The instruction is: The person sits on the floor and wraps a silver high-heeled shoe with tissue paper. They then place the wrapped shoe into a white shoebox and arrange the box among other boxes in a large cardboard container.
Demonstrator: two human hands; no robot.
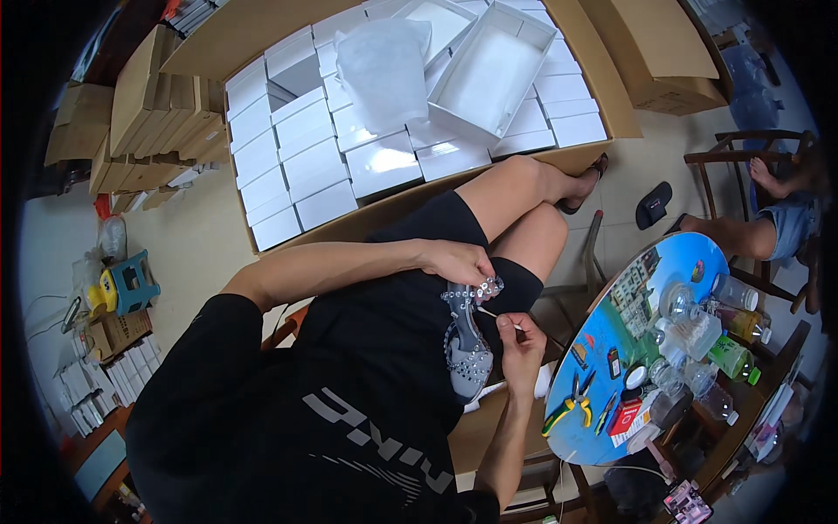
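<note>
One studded shoe [469,332], pointed at the toe and grey inside, is held over the person's black shorts [428,218] in the head view, its toe turned toward the lower edge. The left hand [460,262] has its fingers closed on the shoe's upper end, by a strap lined with shiny studs. The right hand [524,343] pinches a thin white stick [487,312] between thumb and fingers, its tip at the shoe's side; whether it touches is too small to tell. The shoe looks light, its sole probably stiff and smooth, while the straps should flex and the studs could catch or come loose; the safest hold is likely the sole edges or heel end, clear of the studs. To the right, a round bench [567,445] carries yellow-handled pliers [572,406] and clear bottles; ahead, a large carton [615,74] holds rows of white boxes [314,166].
</note>
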